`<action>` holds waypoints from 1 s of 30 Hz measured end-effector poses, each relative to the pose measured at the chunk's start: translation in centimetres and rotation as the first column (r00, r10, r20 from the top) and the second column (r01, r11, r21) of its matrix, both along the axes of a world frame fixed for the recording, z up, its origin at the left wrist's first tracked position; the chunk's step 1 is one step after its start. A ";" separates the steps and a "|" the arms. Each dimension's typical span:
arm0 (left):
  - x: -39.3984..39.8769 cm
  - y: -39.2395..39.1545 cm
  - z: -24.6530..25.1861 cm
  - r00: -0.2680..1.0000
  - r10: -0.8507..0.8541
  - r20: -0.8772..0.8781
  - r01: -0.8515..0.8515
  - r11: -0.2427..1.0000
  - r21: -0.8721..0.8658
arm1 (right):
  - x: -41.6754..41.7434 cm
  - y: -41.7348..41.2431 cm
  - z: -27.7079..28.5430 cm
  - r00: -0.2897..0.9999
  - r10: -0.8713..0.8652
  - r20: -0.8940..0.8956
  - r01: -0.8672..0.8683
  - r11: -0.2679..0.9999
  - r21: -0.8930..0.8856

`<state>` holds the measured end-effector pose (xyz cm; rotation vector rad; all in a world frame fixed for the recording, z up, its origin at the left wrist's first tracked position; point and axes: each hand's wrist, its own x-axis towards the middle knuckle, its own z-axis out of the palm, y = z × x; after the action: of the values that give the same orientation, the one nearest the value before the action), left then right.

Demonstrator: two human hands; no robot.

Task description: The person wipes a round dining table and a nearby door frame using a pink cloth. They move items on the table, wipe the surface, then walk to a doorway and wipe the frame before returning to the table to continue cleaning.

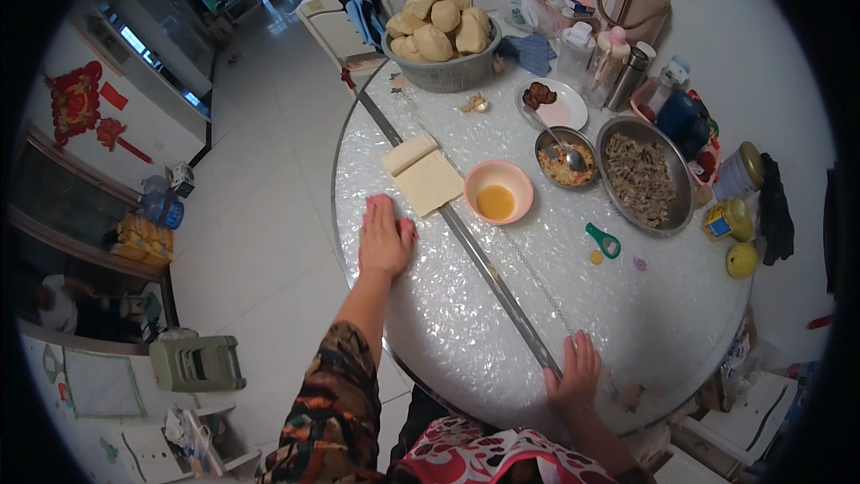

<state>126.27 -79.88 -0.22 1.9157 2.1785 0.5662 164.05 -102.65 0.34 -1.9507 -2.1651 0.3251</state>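
My left hand [386, 238] lies palm down near the left edge of the round table, over a pink cloth [408, 228] that shows around its fingers. Just beyond it are a pale, flat sheet of wrapper [430, 181] and a rolled piece [408, 153] along its far end; I cannot tell whether they are joined. Right of the sheet stands a pink bowl [498, 178] with yellow-orange liquid in it. My right hand [576, 373] rests at the near table edge, holding nothing, with the thumb apart, by the end of a metal strip [497, 282].
A grey basket [443, 74] heaped with pale lumps stands at the back. To the right are a small metal bowl [566, 183] with a spoon, a steel bowl [685, 212] of minced filling, a white plate [571, 104], a green peeler-like tool [603, 242], jars and bottles.
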 end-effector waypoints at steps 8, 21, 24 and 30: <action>-4.6 3.4 -1.4 0.970 -0.106 0.217 0.080 0.989 0.125 | 0.1 0.1 0.2 0.999 0.046 -0.015 -0.044 0.996 0.079; 13.3 -17.7 1.1 0.862 -0.506 0.033 0.506 0.862 0.013 | -0.6 0.0 1.0 0.999 -0.013 -0.043 0.015 0.999 0.034; 17.0 -21.4 0.6 0.664 -0.739 0.110 0.746 0.666 -0.030 | -0.3 -0.2 0.5 1.000 -0.004 -0.022 0.006 0.997 0.072; 11.6 -18.7 2.1 0.815 -0.572 -0.092 0.548 0.813 -0.199 | 0.0 -0.8 0.6 0.998 -0.014 -0.062 0.018 0.997 0.073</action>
<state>137.83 -98.54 1.93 2.4095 1.5246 0.1323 164.10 -103.42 0.93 -1.8924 -2.0924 0.2945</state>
